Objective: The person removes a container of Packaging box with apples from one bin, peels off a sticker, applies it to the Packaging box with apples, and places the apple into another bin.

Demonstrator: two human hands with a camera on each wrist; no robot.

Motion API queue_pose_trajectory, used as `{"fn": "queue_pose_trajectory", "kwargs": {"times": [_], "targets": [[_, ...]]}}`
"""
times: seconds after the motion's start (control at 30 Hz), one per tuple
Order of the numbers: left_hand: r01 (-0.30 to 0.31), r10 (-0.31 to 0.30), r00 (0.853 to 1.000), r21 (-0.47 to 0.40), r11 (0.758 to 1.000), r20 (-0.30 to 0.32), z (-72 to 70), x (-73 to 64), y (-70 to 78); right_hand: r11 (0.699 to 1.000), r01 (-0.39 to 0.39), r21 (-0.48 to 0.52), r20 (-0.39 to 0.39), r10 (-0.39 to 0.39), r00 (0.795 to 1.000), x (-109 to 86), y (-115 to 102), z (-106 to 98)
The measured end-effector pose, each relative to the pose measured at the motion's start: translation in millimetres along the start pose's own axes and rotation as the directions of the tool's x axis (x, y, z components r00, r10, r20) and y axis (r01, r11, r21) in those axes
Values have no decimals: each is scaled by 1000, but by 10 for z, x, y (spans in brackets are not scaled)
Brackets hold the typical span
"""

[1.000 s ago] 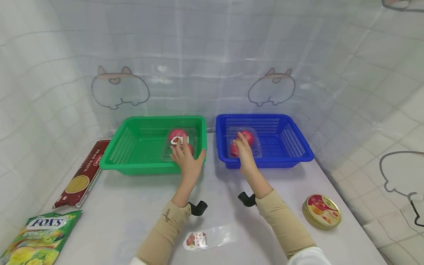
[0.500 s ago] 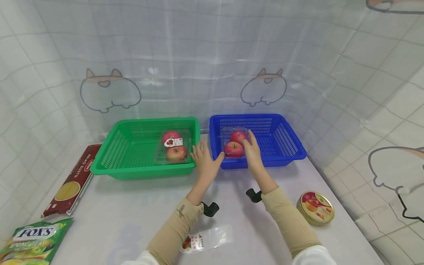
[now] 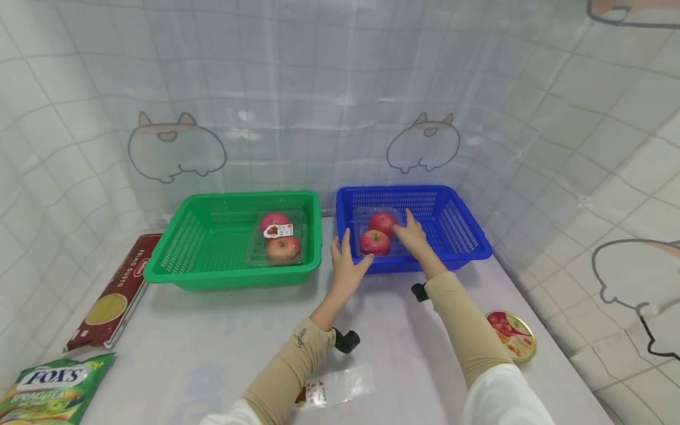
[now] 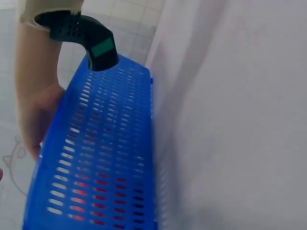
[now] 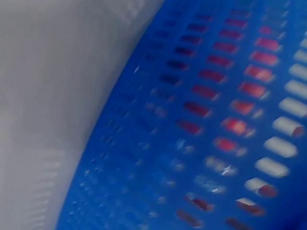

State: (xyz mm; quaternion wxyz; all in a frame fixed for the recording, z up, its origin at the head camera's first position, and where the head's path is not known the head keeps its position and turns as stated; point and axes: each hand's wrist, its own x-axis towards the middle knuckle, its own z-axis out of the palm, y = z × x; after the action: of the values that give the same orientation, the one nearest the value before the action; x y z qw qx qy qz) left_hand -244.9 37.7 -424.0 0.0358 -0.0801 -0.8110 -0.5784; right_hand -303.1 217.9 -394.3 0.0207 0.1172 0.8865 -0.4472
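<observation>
A clear plastic box with two red apples lies at the left end of the blue basket. My left hand is over that basket's front left corner, fingers spread, thumb toward the apples. Reaching over the front rim, my right hand is at the box's right side with its index finger extended; whether it touches the box I cannot tell. The left wrist view shows the right hand partly hidden behind the basket wall. Through the basket's slots in the right wrist view, blurred red apples show.
To the left, a green basket holds another clear box with two apples and a label. A red pasta pack, a green candy bag, a flat label strip and a round tin lie on the white table.
My left hand has moved right, from the box in the green basket to the blue basket's front left corner. My right hand has shifted from above the apples to their box's right side.
</observation>
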Motion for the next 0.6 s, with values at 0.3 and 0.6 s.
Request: {"fn": "queue_pose_trajectory", "kwargs": {"times": [0.3, 0.6], "targets": [[102, -97, 993, -67, 993, 70, 38, 4, -221, 971, -148, 189, 235, 102, 967, 32, 65, -39], [92, -85, 993, -78, 993, 88, 30, 65, -206, 952, -170, 253, 332, 79, 940, 365, 332, 13]]}}
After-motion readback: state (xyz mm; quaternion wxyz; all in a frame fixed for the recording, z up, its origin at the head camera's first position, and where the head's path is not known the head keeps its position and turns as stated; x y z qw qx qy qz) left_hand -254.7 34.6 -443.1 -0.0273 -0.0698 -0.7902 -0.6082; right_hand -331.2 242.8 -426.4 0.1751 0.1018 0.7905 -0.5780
